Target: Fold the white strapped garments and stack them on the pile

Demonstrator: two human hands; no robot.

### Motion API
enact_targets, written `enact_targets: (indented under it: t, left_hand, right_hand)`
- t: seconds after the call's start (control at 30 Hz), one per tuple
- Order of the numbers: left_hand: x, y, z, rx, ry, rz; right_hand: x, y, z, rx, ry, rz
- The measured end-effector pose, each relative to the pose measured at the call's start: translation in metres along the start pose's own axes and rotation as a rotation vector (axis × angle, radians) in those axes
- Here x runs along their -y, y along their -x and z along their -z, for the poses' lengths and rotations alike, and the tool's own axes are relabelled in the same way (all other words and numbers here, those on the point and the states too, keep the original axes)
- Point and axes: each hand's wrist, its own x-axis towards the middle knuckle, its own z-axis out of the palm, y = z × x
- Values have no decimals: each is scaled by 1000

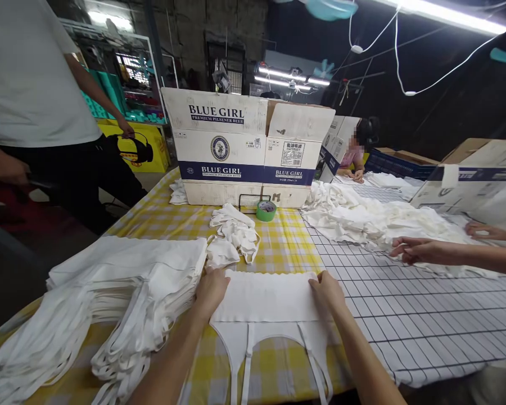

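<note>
A white cloth bag (266, 296), soft and flat with a scalloped far edge, lies on the yellow checked tablecloth (287, 239), its straps trailing toward the person; the left hand (211, 289) presses its left edge, fingers together and flat; the right hand (328, 289) presses its right edge likewise; a tall stack of folded bags (122, 281) sits just left; crumpled white pieces (236, 233) and a green tape roll (266, 210) lie beyond; a Blue Girl cardboard carton (244, 149) stands behind, contents hidden; a co-worker's hand (409, 249) rests on the grid-patterned cloth (425, 315); the room is dim, strip-lit.
</note>
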Motion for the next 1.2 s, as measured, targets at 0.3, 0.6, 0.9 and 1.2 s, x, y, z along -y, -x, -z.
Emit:
enact_targets:
  t: [0.3, 0.6, 0.9, 1.2]
  left_hand:
    - [3, 10, 2, -66, 262, 0]
    - [-10, 70, 31, 156, 1552, 170]
    - [43, 167, 148, 29, 1520, 304]
    - [157, 197, 296, -671, 920, 252]
  right_hand:
    - [12, 25, 31, 228, -470, 131]
    - [34, 70, 72, 430, -1019, 69]
    - [64, 114, 123, 350, -877, 312]
    - [217, 180, 84, 803, -823, 774]
